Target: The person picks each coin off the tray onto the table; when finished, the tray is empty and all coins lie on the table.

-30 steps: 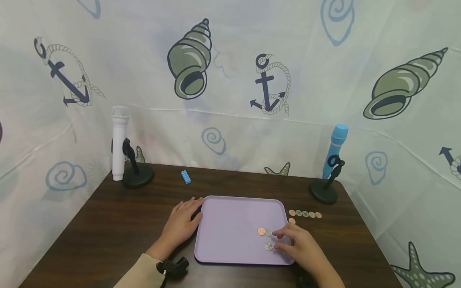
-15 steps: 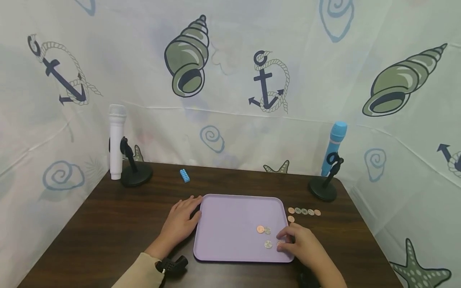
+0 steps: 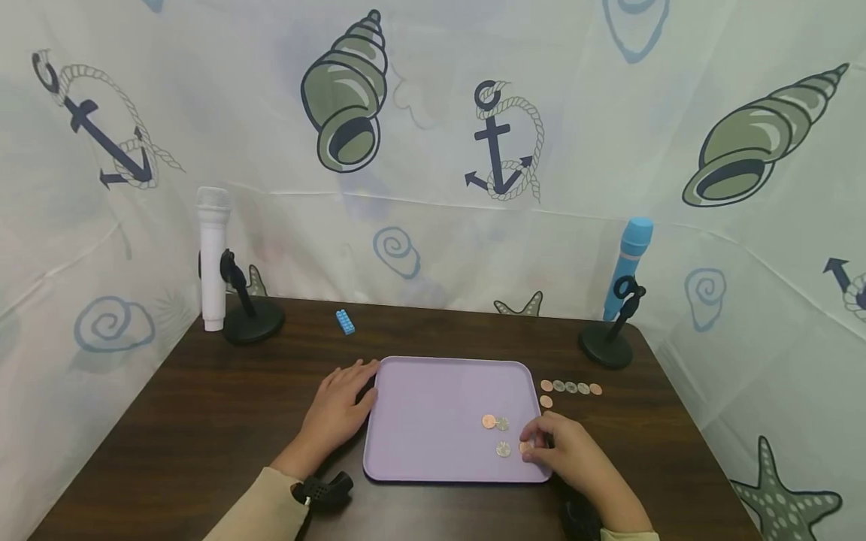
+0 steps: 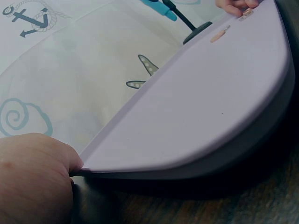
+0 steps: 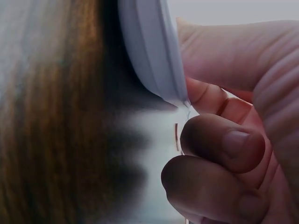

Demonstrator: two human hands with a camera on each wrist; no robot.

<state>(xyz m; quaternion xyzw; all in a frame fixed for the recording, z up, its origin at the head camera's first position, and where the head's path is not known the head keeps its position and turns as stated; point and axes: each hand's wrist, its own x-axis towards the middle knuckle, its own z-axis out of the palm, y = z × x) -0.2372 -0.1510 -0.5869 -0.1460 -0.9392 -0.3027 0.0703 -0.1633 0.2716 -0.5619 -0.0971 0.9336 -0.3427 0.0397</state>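
A lilac tray (image 3: 433, 421) lies on the dark wooden table. My left hand (image 3: 338, 409) rests flat on the table, its fingers against the tray's left edge; the left wrist view shows that hand (image 4: 32, 179) touching the tray's rim (image 4: 196, 112). My right hand (image 3: 561, 451) sits at the tray's right side with curled fingers that pinch a copper coin (image 3: 525, 447). In the right wrist view the curled fingers (image 5: 219, 144) are beside the coin's thin edge (image 5: 176, 137). Three more coins lie on the tray: a copper one (image 3: 489, 421), a silver one (image 3: 502, 424) and another silver one (image 3: 504, 449).
Several coins (image 3: 571, 388) lie in a row on the table right of the tray, with one more (image 3: 546, 402) below them. A white toy microphone (image 3: 212, 255) on a stand is at the back left, a blue one (image 3: 629, 263) at the back right. A small blue brick (image 3: 345, 321) lies behind the tray.
My right hand's stretched index finger has drawn back from the silver coins and its fingers have curled in on a copper coin near the tray's right edge. My left hand has stayed put.
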